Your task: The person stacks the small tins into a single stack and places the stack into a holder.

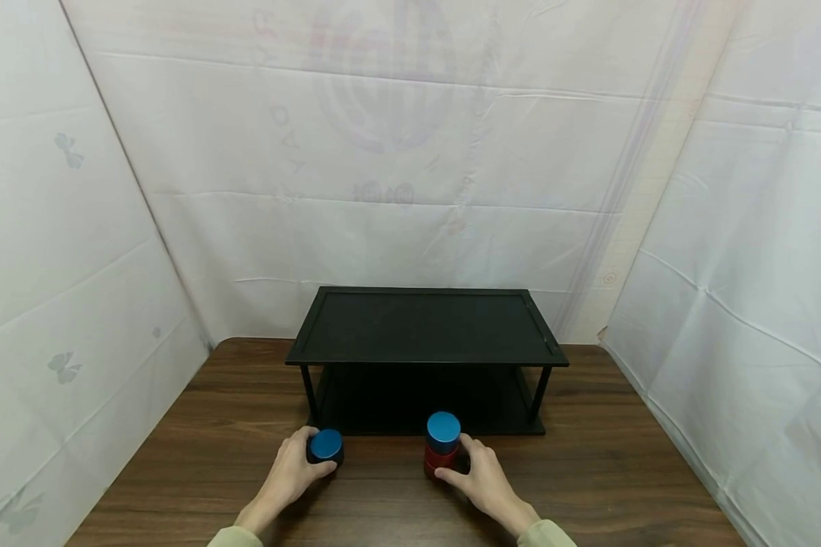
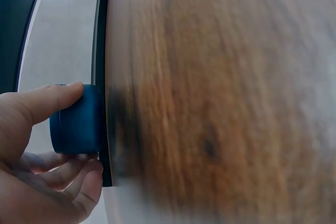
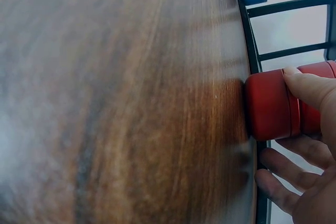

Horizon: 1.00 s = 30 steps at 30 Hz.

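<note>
On the left side of the wooden table, my left hand (image 1: 289, 469) grips a short, round blue canister (image 1: 327, 444) between thumb and fingers. The left wrist view shows that canister (image 2: 80, 124) upright at the tabletop, the thumb on one side and fingertips on the other. To the right, my right hand (image 1: 486, 480) holds a red canister (image 1: 438, 460) around its side. A blue round piece (image 1: 443, 427) sits on top of the red one. In the right wrist view, a seam runs around the red body (image 3: 268, 106), with the thumb near it.
Just behind both hands stands a black two-tier rack (image 1: 424, 327) with thin posts and a lower shelf (image 1: 417, 410). Brown wooden table (image 1: 609, 471) surrounds it. White sheets (image 1: 410, 228) hang at the back and along both sides.
</note>
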Each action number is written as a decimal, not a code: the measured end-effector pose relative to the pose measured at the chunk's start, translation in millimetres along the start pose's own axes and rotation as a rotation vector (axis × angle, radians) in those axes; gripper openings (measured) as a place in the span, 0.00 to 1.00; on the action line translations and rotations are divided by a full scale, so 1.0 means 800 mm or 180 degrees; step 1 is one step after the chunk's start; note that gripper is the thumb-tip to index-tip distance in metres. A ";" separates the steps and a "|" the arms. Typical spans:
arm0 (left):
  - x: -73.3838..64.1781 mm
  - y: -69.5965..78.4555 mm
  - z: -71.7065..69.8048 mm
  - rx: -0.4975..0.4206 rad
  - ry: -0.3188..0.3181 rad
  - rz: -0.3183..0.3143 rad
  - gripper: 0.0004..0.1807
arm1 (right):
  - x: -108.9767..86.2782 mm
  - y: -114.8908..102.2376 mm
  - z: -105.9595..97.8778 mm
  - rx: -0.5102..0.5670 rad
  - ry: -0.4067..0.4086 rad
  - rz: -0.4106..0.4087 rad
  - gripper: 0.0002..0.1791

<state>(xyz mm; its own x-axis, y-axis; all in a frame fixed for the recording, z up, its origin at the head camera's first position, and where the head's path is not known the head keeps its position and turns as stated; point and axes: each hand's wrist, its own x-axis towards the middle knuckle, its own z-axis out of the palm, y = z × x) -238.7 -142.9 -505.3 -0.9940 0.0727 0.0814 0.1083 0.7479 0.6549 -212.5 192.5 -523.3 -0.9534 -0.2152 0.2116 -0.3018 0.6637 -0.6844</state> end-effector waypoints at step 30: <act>0.000 0.032 -0.003 -0.0110 0.0086 0.0159 0.34 | 0.001 0.000 0.000 -0.0005 0.0019 -0.0044 0.31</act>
<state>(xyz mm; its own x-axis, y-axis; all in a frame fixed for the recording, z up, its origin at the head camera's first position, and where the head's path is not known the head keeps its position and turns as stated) -236.1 -125.6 -486.5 -0.9867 0.0910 0.1346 0.1586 0.7206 0.6750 -212.9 192.3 -523.3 -0.9491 -0.2202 0.2251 -0.3149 0.6618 -0.6804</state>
